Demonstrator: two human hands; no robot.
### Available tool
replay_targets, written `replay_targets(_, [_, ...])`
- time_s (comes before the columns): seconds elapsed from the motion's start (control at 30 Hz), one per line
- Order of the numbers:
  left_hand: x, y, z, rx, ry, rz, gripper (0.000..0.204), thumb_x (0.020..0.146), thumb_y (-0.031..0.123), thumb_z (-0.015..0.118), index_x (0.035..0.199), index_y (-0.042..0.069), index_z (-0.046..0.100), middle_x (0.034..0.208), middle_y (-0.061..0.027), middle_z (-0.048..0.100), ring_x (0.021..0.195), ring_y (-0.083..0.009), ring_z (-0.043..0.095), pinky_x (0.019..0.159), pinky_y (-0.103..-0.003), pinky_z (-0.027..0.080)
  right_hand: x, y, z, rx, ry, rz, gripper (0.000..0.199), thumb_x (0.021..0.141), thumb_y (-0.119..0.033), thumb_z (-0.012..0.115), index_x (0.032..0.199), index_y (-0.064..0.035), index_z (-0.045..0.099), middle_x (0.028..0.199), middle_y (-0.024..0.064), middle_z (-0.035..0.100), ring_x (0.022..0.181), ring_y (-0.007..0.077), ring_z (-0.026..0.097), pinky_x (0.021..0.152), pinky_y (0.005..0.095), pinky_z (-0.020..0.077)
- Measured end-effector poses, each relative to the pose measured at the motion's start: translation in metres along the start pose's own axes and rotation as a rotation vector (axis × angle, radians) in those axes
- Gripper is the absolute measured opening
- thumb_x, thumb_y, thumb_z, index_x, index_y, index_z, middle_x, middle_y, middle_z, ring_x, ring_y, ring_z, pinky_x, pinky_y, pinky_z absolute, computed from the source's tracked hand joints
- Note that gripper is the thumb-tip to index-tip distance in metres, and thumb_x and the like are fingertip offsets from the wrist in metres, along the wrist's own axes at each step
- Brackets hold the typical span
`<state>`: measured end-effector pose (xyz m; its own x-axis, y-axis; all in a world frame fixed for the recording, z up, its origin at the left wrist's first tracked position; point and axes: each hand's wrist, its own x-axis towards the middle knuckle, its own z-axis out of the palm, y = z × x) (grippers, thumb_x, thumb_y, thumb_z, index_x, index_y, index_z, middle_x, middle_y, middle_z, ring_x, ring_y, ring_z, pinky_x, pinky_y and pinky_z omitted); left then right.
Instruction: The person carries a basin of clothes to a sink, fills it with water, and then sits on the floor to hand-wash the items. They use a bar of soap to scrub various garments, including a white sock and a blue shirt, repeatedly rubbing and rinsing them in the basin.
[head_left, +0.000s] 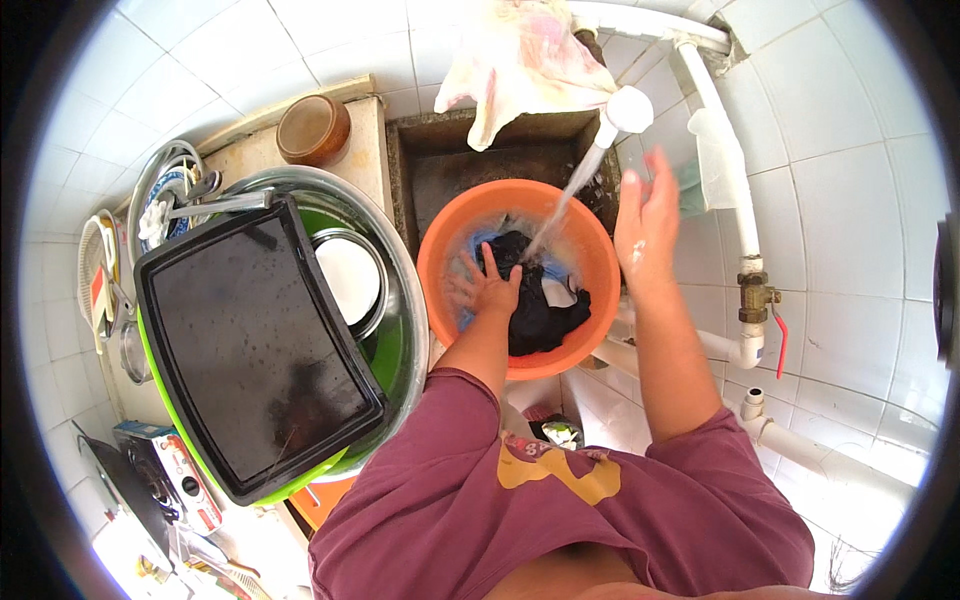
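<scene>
An orange basin stands in the stone sink, holding water and wet clothes. Black cloth lies uppermost, with some blue and light fabric around it. My left hand rests over the clothes in the basin, fingers spread, gripping nothing I can see. To the right of the basin, my right hand is raised in the air beside the tap, wet, with its fingers stretched out and holding nothing. From the white tap a stream of water pours onto the cloth.
At left, a black tray lies across a large metal bowl with a white bowl. A brown pot sits behind. Pale cloth hangs near the tap. White pipes and a red-handled valve run along the right wall.
</scene>
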<state>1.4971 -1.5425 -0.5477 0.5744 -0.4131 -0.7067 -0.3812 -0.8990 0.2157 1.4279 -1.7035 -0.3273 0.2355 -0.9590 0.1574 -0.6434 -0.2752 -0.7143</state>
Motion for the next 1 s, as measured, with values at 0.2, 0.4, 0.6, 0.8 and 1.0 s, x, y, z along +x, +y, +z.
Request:
replay_targets(0.2, [-0.008,0.002,0.0,-0.018,0.009,0.008,0.079,0.089,0.061,0.042,0.15,0.034,-0.001,0.156,-0.0093,-0.012,0.139,-0.0485,-0.006,0.106,-0.068,0.002,0.063,-0.048,-0.025,-0.459,-0.211,-0.566,0.041,0.089,-0.019,0.057,0.128,-0.0128,0.046,0.119,0.0189,0.052,0.097,0.0367,0.058,0.083,0.0439,0.0476])
replay_targets(0.4, [-0.011,0.001,-0.003,-0.019,0.061,0.022,0.079,0.088,0.06,0.044,0.149,0.035,0.001,0.156,-0.0088,-0.011,0.138,-0.0488,-0.008,0.106,-0.067,0.003,0.081,-0.074,-0.019,-0.875,-0.4,-0.381,0.032,0.091,-0.033,0.051,0.102,-0.0033,0.052,0.1,0.0183,0.062,0.084,0.0365,0.063,0.072,0.0459,0.0506])
replay_targets(0.6, [-0.015,0.001,-0.003,-0.037,0.087,0.043,0.077,0.088,0.058,0.046,0.149,0.037,0.004,0.156,-0.0082,-0.008,0.138,-0.0502,-0.004,0.106,-0.067,0.006,0.087,-0.081,-0.004,-0.865,-0.393,-0.128,0.047,0.095,-0.044,0.04,0.103,-0.0003,0.056,0.091,0.0193,0.066,0.089,0.0368,0.062,0.075,0.0475,0.0472])
replay_targets(0.8, [-0.016,-0.002,-0.009,-0.078,0.11,0.038,0.075,0.088,0.054,0.05,0.149,0.036,0.011,0.156,-0.0107,-0.003,0.137,-0.0522,0.002,0.105,-0.067,0.009,0.075,-0.055,-0.006,-0.538,-0.167,0.027,0.052,0.092,-0.048,0.043,0.107,-0.0007,0.059,0.097,0.022,0.065,0.092,0.034,0.064,0.079,0.0444,0.0478])
replay_targets(1.0, [-0.015,-0.002,-0.014,-0.072,0.188,0.118,0.066,0.085,0.04,0.057,0.144,0.025,0.033,0.153,-0.015,0.011,0.136,-0.0529,0.009,0.109,-0.061,0.011,-0.036,0.165,0.067,-0.442,0.013,0.197,0.057,0.092,-0.047,0.045,0.12,0.002,0.054,0.108,0.0235,0.06,0.106,0.0382,0.056,0.087,0.0474,0.0422])
